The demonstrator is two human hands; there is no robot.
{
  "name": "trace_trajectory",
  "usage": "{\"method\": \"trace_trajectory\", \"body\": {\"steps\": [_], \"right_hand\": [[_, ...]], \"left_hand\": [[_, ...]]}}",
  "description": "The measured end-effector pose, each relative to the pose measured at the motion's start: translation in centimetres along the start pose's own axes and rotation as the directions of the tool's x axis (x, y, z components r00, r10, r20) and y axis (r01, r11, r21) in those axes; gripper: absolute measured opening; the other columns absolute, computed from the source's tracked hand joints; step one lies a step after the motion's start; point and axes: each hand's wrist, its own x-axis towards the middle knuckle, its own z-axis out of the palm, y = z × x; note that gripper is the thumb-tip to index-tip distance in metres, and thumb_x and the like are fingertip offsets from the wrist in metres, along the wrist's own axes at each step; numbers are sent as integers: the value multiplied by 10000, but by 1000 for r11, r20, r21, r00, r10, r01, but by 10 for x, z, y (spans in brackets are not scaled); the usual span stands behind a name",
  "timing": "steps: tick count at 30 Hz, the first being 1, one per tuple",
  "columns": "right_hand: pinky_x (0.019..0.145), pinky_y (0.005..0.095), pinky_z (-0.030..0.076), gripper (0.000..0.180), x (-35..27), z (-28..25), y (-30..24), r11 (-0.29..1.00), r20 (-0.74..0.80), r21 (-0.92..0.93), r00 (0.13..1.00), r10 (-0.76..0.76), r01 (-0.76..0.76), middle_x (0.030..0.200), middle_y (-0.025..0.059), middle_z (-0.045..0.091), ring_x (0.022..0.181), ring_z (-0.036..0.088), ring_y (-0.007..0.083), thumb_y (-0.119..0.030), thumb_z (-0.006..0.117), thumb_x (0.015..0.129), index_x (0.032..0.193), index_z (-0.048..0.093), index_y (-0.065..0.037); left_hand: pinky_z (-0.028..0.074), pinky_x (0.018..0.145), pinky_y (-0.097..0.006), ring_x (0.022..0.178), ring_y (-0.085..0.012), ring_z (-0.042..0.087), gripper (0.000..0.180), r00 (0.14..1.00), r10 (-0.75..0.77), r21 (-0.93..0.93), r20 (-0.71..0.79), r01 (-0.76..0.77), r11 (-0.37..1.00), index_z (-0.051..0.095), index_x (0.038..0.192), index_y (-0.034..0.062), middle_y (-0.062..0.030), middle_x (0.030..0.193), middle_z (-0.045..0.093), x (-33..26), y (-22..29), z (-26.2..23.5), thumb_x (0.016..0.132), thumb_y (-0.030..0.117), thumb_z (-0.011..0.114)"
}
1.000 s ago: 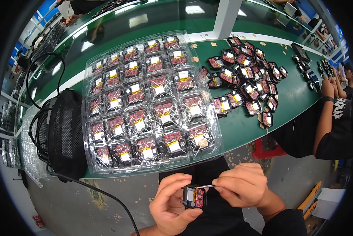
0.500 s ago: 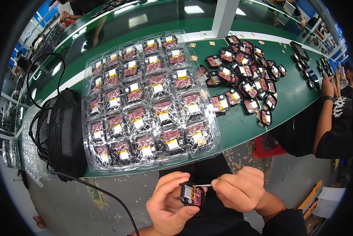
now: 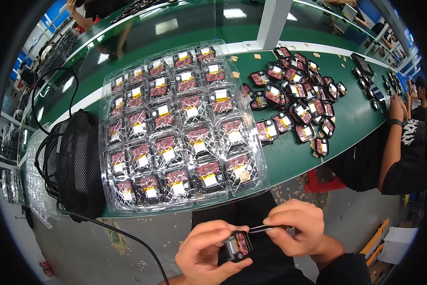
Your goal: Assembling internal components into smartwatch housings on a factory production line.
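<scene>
My left hand (image 3: 199,251) holds a small black electronic housing (image 3: 238,246) by its edges, over my lap in front of the table. A red circuit board with a silvery block and a bit of yellow tape shows in the housing's open face, now tilted toward the right. Between the thumb and fingers of my right hand (image 3: 296,230) is a pair of thin metal tweezers (image 3: 258,229). Their tips reach the upper right edge of the housing; whether they grip anything there cannot be made out.
A clear plastic tray (image 3: 266,183) with rows of similar units covers the table's near left. Loose housings (image 3: 301,111) lie heaped to its right. A black mesh bag (image 3: 80,164) with cables stands at the left. A co-worker's arm (image 3: 393,142) is at the far right.
The housing has turned in my left hand, so its open face points more to the right. My right-hand fingers have shifted on the tweezers, whose two prongs now show apart.
</scene>
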Motion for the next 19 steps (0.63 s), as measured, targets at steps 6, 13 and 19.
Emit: {"method": "trace_trajectory", "body": {"steps": [6, 13, 19], "right_hand": [[573, 259, 543, 453, 14, -2, -30, 999, 20, 9, 999, -45, 45, 912, 75, 722, 685, 674, 143, -263, 978, 678, 1003, 745, -51], [444, 209, 390, 223, 37, -14, -1, 807, 57, -464, 921, -385, 366, 1015, 78, 728, 518, 531, 63, -61, 781, 755, 978, 761, -61], [492, 219, 420, 269, 51, -12, 13, 704, 193, -641, 952, -236, 304, 1124, 22, 718, 604, 547, 64, -120, 761, 746, 1014, 750, -109]], "left_hand": [[613, 845, -426, 1024, -361, 715, 512, 869, 386, 456, 309, -491, 742, 649, 1164, -10, -197, 1151, 641, 32, -1, -1, 742, 81, 925], [525, 959, -526, 1111, -354, 682, 361, 845, 387, 787, 369, -505, 354, 737, 1110, 89, -118, 1142, 692, 54, 26, -11, 798, 194, 885], [458, 1053, -546, 1128, -355, 672, 331, 904, 117, 892, 410, -425, 154, 760, 1091, 138, -81, 1174, 706, 70, 28, -33, 782, 172, 873]]}}
